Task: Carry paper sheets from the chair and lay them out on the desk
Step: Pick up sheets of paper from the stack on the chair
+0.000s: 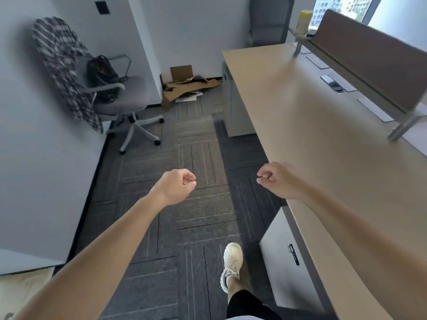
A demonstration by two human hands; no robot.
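So the person is standing in the aisle between the wall and the long wooden counter (300, 116), both arms stretched out front. The left hand (178, 185) is curled into a loose fist with nothing in it, and the right hand (275, 179) is the same deal, fingers tucked in, thumb against them, empty, hovering right at the counter's near edge. One foot in a white sneaker (232, 264) is planted forward on the grey carpet, so my guess is they're mid-walk, probably heading for the chair to fetch paper. Now the weird part: the grey office chair (120, 98) by the left wall has a plaid shirt (62, 68) draped over its back and a dark bag (101, 72) parked on the seat, but I can't make out any paper sheets on it. The only sheet-like stuff I can spot is a few pale rectangles lying flat on the far side of the counter by the brown divider panel (369, 61), plus some white sheets mixed in with the cardboard scraps (187, 86) on the floor in the corner. A second chair (270, 21) sits at the far end, too blurry to tell what's on it.
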